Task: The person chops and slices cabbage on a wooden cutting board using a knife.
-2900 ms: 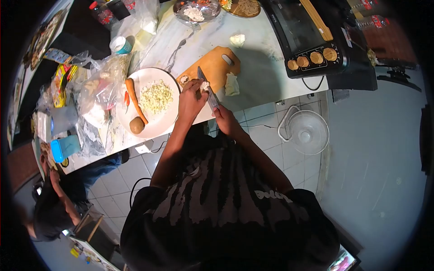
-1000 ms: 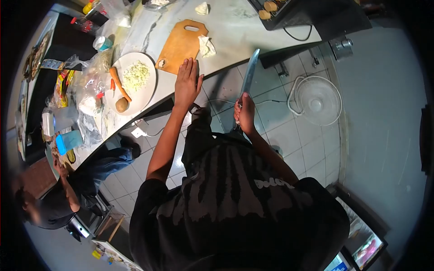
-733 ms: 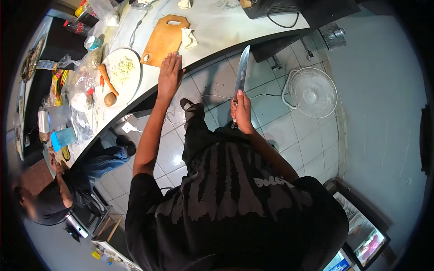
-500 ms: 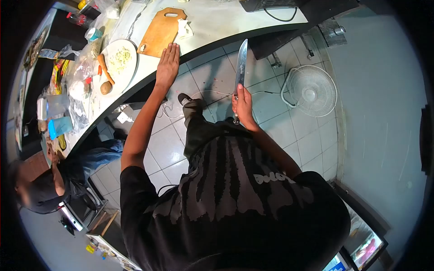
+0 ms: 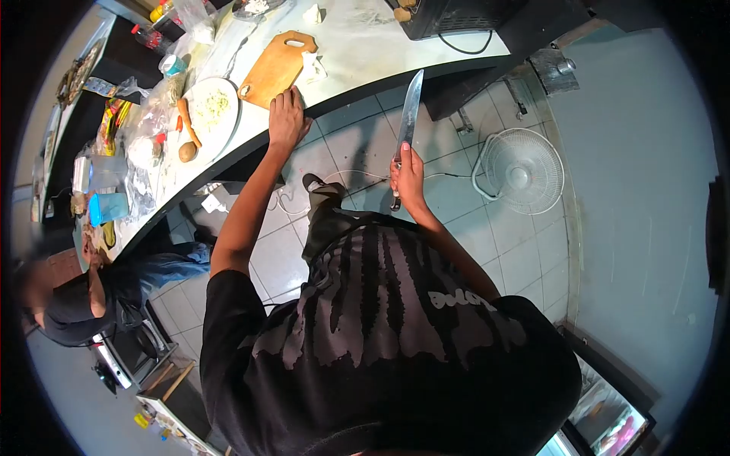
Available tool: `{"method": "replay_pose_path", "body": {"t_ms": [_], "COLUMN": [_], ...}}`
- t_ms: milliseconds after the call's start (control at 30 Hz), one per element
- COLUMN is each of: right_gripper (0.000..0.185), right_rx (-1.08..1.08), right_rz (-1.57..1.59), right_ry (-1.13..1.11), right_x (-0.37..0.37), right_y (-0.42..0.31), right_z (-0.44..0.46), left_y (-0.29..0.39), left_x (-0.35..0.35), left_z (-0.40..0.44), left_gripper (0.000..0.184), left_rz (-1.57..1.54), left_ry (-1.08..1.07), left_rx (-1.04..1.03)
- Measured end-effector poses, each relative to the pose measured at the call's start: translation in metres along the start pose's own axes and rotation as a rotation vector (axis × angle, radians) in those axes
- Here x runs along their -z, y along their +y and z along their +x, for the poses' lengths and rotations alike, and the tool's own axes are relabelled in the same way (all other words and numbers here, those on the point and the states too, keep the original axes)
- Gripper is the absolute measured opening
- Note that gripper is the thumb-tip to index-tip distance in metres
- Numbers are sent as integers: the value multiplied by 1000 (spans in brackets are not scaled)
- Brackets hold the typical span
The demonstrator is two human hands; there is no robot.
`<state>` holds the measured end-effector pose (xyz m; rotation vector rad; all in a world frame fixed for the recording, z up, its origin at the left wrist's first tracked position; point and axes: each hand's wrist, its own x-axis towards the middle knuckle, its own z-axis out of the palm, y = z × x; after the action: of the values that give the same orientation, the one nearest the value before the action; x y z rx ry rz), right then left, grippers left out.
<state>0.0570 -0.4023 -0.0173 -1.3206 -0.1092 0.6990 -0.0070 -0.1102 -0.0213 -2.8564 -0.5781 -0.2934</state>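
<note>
My right hand is wrapped around the handle of a large kitchen knife, held away from the counter with its blade pointing up and forward. My left hand rests at the counter's front edge, fingers bent and touching the near end of a wooden cutting board; it holds nothing that I can see. A small pale piece lies on the board's left corner. Beside the board's right edge is a crumpled white piece. Left of the board stands a white plate with chopped pale-green bits.
A carrot and a round brown vegetable lie by the plate. Plastic bags and a blue container fill the counter's left side. A black appliance stands at the right. A fan is on the floor. Another person is at left.
My left hand's fingers, flat and straight before, are now bent at the board's near edge. The knife stays in my right hand. The view has shifted slightly, showing more of the counter's far side.
</note>
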Motion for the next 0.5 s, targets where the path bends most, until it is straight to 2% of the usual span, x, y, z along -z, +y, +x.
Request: {"method": "replay_pose_path", "body": {"t_ms": [200, 300, 400, 467, 500], "right_gripper": [49, 50, 51, 48, 45], "right_rx": [5, -31, -18, -20, -22], "right_rz": [-14, 1, 10, 20, 28], "right_ry": [6, 9, 2, -4, -2], "right_x": [0, 0, 1, 1, 1], "right_y": [7, 7, 7, 5, 4], "right_z": [5, 7, 10, 12, 13], "left_y": [6, 9, 13, 29, 37], "left_x": [1, -5, -5, 9, 5], "left_z": [-2, -8, -20, -36, -47], "left_gripper": [77, 71, 69, 56, 47], "left_rz": [-39, -43, -142, -318, -486], "left_ry": [-32, 25, 17, 109, -11], "left_rx": [64, 83, 114, 100, 126]}}
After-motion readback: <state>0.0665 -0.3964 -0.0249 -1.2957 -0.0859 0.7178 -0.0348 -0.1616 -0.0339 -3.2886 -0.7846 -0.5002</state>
